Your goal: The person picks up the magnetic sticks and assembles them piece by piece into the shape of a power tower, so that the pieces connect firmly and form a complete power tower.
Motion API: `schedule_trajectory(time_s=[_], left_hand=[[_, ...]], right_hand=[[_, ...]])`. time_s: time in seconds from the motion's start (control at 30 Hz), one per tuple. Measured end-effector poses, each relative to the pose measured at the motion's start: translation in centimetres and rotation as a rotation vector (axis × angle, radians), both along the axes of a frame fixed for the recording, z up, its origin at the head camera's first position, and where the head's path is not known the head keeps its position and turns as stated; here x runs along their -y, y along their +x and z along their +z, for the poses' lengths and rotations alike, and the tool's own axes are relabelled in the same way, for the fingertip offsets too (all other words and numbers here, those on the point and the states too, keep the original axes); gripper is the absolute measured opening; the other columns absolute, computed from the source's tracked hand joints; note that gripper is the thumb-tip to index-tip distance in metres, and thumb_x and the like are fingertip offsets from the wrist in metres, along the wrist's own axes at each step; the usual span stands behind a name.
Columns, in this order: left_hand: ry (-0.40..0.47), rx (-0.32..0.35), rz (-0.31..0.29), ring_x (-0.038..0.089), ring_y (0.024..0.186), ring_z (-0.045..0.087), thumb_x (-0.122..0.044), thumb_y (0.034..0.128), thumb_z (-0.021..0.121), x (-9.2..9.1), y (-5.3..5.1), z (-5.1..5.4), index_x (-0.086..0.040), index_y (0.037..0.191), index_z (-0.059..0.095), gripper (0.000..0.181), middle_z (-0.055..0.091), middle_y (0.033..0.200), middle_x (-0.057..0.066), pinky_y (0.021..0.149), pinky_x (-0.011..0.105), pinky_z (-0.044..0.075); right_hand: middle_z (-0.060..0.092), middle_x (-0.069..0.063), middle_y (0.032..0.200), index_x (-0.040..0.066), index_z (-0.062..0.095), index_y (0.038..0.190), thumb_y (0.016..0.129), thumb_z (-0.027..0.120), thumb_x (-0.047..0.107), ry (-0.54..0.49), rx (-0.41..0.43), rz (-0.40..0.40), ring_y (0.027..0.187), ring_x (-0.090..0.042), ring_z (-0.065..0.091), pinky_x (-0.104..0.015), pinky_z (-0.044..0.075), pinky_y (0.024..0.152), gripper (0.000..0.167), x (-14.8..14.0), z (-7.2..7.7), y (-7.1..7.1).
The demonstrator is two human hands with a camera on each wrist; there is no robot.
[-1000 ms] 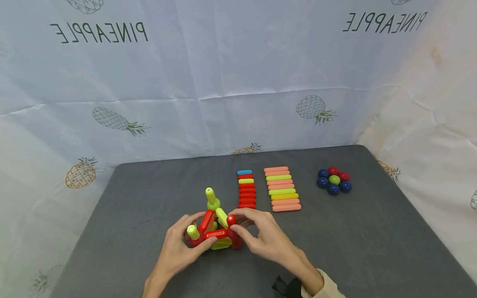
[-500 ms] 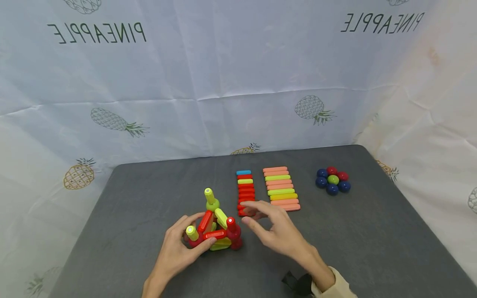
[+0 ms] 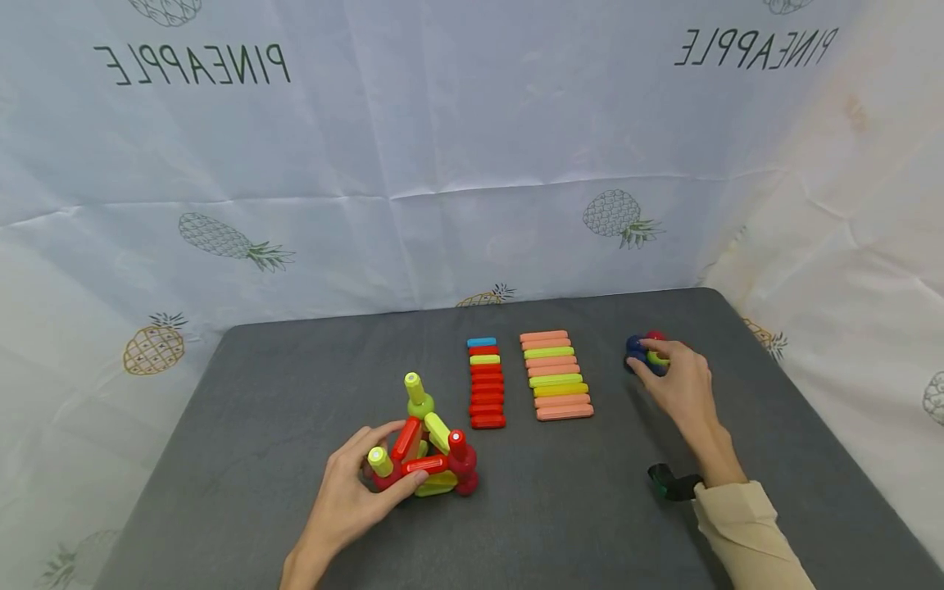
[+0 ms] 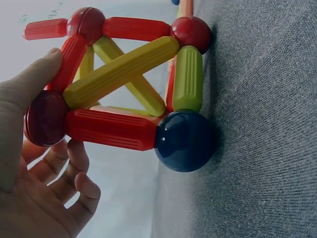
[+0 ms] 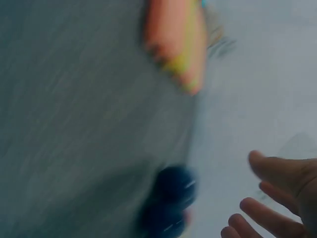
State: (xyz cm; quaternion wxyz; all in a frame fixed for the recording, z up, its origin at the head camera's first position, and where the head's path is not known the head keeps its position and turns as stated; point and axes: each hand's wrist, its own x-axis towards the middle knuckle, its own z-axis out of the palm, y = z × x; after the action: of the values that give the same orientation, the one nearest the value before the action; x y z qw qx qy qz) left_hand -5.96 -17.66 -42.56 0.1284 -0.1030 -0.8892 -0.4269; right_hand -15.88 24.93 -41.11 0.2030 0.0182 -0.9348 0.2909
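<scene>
My left hand (image 3: pixel 347 496) grips the near left corner of a frame (image 3: pixel 426 465) built from magnetic rods and balls. In the left wrist view the thumb lies on a red rod (image 4: pixel 72 62) by a dark red ball (image 4: pixel 47 118); a navy ball (image 4: pixel 184 141) forms a bottom corner on the tabletop. Short rods stick up from the upper balls. Over at the right, my right hand (image 3: pixel 686 389) hovers by a cluster of loose balls (image 3: pixel 635 344), partly covering it. In the right wrist view its thumb and fingers (image 5: pixel 282 171) are apart, with nothing between them.
A column of mostly red short rods (image 3: pixel 487 388) lies right of the frame. Next to it is a column of longer salmon, lime and yellow rods (image 3: pixel 559 379). A pineapple-print cloth (image 3: pixel 413 246) hangs behind the grey tabletop (image 3: pixel 295 377).
My right hand has let go of the frame's right corner and moved far right to the balls. The left hand keeps its hold, and the frame stays in place.
</scene>
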Motion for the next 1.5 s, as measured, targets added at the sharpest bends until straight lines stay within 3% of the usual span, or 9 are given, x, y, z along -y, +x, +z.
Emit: schedule_trajectory(time_s=[0.1,0.23,0.5,0.6,0.73,0.93,1.13,1.5], left_hand=[[0.001,0.007,0.001,0.002,0.074,0.052,-0.027,0.0723,0.094,0.0,0.0,0.0,-0.019,0.123,0.071,0.056,0.056,0.084,-0.015,0.059,0.020,0.046],[0.005,0.014,-0.004,0.002,0.075,0.053,-0.028,0.0728,0.093,0.1,0.0,0.0,-0.020,0.123,0.071,0.056,0.058,0.085,-0.015,0.059,0.020,0.046],[0.009,0.011,-0.010,0.002,0.074,0.053,-0.030,0.0740,0.093,0.1,0.0,0.1,-0.021,0.123,0.070,0.055,0.059,0.086,-0.015,0.060,0.021,0.046],[0.009,0.015,-0.003,0.002,0.074,0.053,-0.030,0.0740,0.093,0.2,0.0,0.2,-0.021,0.123,0.070,0.055,0.059,0.086,-0.014,0.060,0.021,0.046],[0.006,0.021,0.001,0.002,0.074,0.053,-0.031,0.0743,0.092,0.2,0.1,0.2,-0.022,0.124,0.070,0.055,0.060,0.087,-0.015,0.060,0.020,0.046],[0.003,0.012,-0.011,0.002,0.074,0.052,-0.031,0.0744,0.092,0.2,0.0,0.1,-0.022,0.124,0.070,0.055,0.060,0.088,-0.016,0.060,0.020,0.045],[0.009,-0.004,-0.032,0.001,0.073,0.051,-0.029,0.0737,0.093,0.0,0.1,0.0,-0.023,0.123,0.070,0.055,0.057,0.084,-0.016,0.060,0.020,0.045],[0.014,0.016,-0.034,0.002,0.073,0.052,-0.030,0.0736,0.093,-0.2,0.1,0.0,-0.022,0.123,0.070,0.055,0.056,0.083,-0.015,0.060,0.020,0.046]], right_hand=[[0.065,-0.037,0.121,-0.009,0.069,0.120,0.088,0.077,0.008,0.077,0.089,-0.022,0.097,-0.054,0.064,-0.063,0.053,0.079,0.038,-1.5,-1.0,-0.3],[0.063,-0.037,0.126,-0.011,0.068,0.121,0.087,0.076,0.004,0.121,0.207,-0.011,0.116,-0.059,0.056,-0.071,0.045,0.094,0.038,-2.3,-2.1,-0.5],[0.064,-0.037,0.123,-0.009,0.070,0.120,0.085,0.079,0.007,0.163,0.320,0.026,0.111,-0.060,0.058,-0.071,0.047,0.091,0.040,-2.8,-2.6,-0.4],[0.068,-0.034,0.114,-0.008,0.070,0.120,0.084,0.081,0.010,0.144,0.341,0.057,0.095,-0.050,0.063,-0.064,0.052,0.081,0.042,-2.9,-2.6,-0.1],[0.070,-0.026,0.100,-0.006,0.070,0.116,0.084,0.082,0.013,0.099,0.330,0.073,0.083,-0.033,0.062,-0.052,0.053,0.071,0.040,-2.9,-2.8,0.4],[0.072,-0.022,0.096,-0.004,0.073,0.109,0.082,0.085,0.016,0.047,0.227,0.079,0.077,-0.026,0.065,-0.034,0.055,0.065,0.035,-1.1,-2.3,0.9],[0.071,-0.021,0.102,-0.003,0.074,0.113,0.084,0.084,0.011,-0.049,0.081,0.211,0.079,-0.030,0.074,-0.040,0.063,0.071,0.034,2.8,0.2,1.4],[0.074,-0.010,0.110,0.006,0.077,0.113,0.079,0.088,0.010,-0.241,-0.016,0.474,0.088,-0.020,0.074,-0.037,0.063,0.082,0.035,11.9,5.5,2.3]])
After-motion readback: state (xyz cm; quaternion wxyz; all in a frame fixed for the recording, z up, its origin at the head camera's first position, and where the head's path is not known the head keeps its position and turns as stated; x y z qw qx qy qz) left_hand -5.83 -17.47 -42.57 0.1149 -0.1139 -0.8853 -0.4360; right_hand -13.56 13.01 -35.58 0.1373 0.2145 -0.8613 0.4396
